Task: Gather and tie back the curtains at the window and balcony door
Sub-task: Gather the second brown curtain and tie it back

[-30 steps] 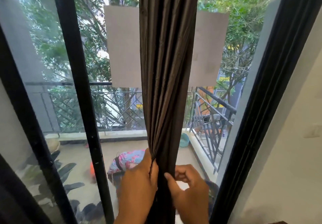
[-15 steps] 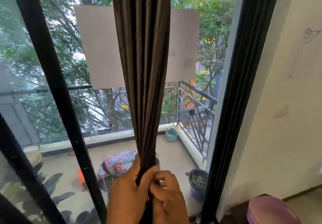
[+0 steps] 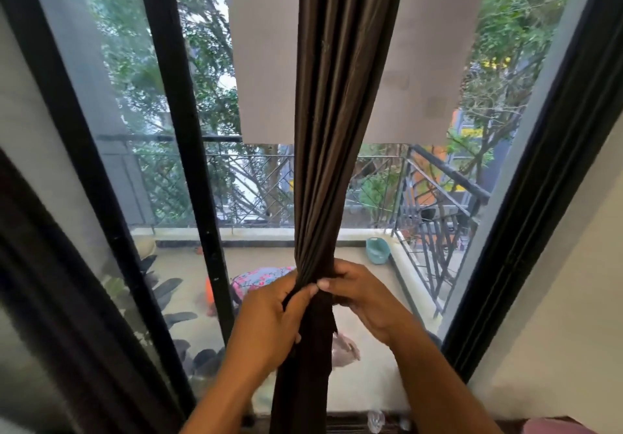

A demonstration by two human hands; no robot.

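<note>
A dark brown curtain (image 3: 340, 103) hangs bunched into a narrow column in front of the glass balcony door (image 3: 526, 150). At waist height my left hand (image 3: 273, 319) grips the gathered folds from the left, thumb across the front. My right hand (image 3: 360, 293) wraps round the same bunch from the right, fingers curled behind the cloth. Both hands meet at one pinch point; below it the fabric falls straight down. I cannot tell whether a tie-back cord is in either hand.
Black door frames (image 3: 188, 150) stand left and right of the curtain. A second dark curtain (image 3: 50, 298) hangs at the left edge. Outside are a balcony railing (image 3: 435, 184), a teal tub (image 3: 377, 249) and plant leaves (image 3: 168, 292). A white wall (image 3: 569, 315) lies right.
The view has tilted and shifted. My hands have risen along the curtain and closed tighter round the bunch, the right hand now wrapping behind it.
</note>
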